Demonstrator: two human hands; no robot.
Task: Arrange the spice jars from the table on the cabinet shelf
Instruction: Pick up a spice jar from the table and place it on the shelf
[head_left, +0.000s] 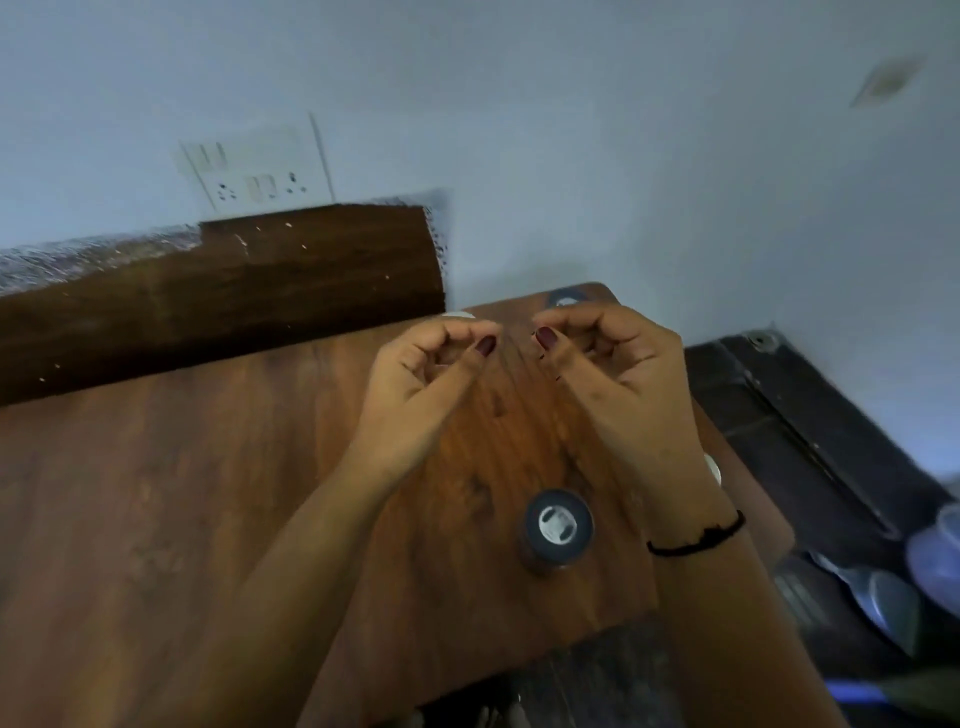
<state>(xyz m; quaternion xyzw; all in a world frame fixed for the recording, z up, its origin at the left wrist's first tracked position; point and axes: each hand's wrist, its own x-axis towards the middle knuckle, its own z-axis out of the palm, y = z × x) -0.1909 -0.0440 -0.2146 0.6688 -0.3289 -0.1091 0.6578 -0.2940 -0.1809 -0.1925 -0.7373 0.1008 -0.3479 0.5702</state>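
Note:
A spice jar with a dark grey lid and a silver centre stands on the wooden table, seen from above between my two forearms. My left hand and my right hand hover side by side over the table beyond the jar, fingers curled, thumbs near the fingertips, nothing visible in either. A grey jar lid peeks out behind my right hand at the table's far corner. A white lid shows behind my left hand, and another white lid by my right wrist.
A dark wooden board runs along the table's far edge under a wall switch panel. To the right, below the table, lies a dark surface with bluish rounded objects on it.

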